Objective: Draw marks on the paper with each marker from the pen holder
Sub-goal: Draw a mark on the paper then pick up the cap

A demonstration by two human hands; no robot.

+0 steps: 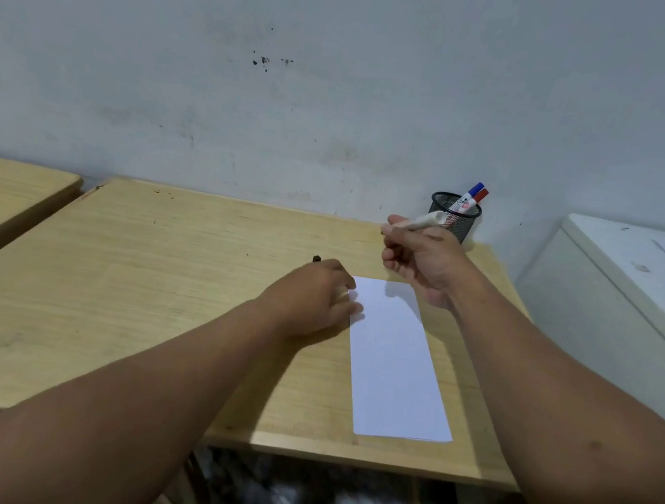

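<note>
- While the right hand (421,257) is lifted above the far end of the paper (395,358), its fingers are curled closed around a white marker (423,220), which lies nearly level in the grip with its butt end pointing toward the holder (455,220).
- The marker's tip is hidden behind the fingers, so I cannot tell whether it is capped.
- The left hand (313,295) rests on the counter (131,291) at the paper's far left corner, fingertips touching the sheet's edge.
- Its fingers are folded closed, and a small dark thing (316,258) pokes out just beyond the knuckles; it is too small to say what it is or whether the hand grips it.
- The paper is a long white strip lying flat on the right part of the counter, running from near the front edge away toward the wall (341,87); no marks can be made out on it.
- The holder is a black mesh cup standing at the counter's far right corner by the wall, just behind the right hand.
- Two markers lean in it, one with a blue cap (476,188) and one with a red cap (481,196), side by side and tilted right.
- A second wooden top (6,190) sits to the left, and a white cabinet (628,294) to the right.
</note>
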